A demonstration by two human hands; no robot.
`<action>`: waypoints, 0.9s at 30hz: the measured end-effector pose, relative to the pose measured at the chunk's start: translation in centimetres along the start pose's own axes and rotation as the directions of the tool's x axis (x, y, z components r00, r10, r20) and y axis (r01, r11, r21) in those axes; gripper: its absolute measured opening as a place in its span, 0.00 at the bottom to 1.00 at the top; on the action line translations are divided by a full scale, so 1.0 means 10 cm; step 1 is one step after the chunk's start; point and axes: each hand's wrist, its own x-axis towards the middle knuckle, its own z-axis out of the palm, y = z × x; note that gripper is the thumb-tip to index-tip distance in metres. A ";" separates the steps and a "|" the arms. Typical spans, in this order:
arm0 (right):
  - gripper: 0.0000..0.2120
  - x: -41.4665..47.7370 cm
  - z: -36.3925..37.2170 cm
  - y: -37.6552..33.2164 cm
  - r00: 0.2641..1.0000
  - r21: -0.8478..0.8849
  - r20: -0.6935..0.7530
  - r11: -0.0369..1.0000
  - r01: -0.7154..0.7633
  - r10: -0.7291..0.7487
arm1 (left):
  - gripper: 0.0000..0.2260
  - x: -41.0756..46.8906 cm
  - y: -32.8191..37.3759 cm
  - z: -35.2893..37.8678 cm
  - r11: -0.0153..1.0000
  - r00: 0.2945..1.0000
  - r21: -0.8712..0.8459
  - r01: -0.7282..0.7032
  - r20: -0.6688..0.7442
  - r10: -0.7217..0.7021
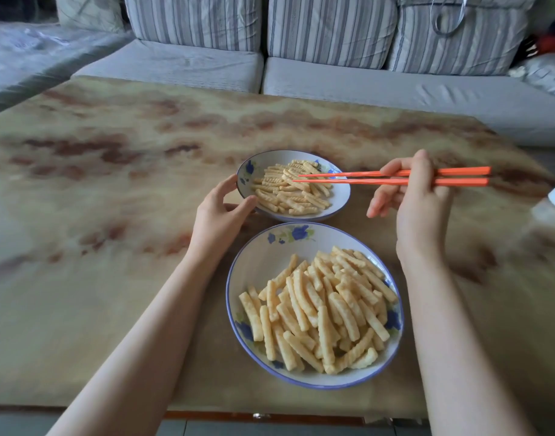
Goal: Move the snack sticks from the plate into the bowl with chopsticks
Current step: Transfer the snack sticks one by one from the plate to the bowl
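Marbled table [112, 215], chopsticks [364, 178] level, tips left over bowl [340, 199]

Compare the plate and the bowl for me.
The plate looks bigger than the bowl and lies nearer the person. The plate holds a thick heap of snack sticks; the bowl holds a thinner layer. The left hand holds the bowl's rim, with the chopsticks over it; nothing touches the plate. Both are white with blue rims and blue flowers.

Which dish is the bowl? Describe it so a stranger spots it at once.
On the marbled table sit two white dishes with blue flowers. The bowl is the farther, smaller one; unlike the plate, it has the left hand at its rim and orange chopsticks over it.
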 end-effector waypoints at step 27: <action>0.22 0.03 -0.33 -0.32 0.920 -0.149 0.334 0.975 -0.165 0.206 | 0.21 0.00 0.01 0.01 1.000 1.000 -0.015 0.009 -0.001 -0.009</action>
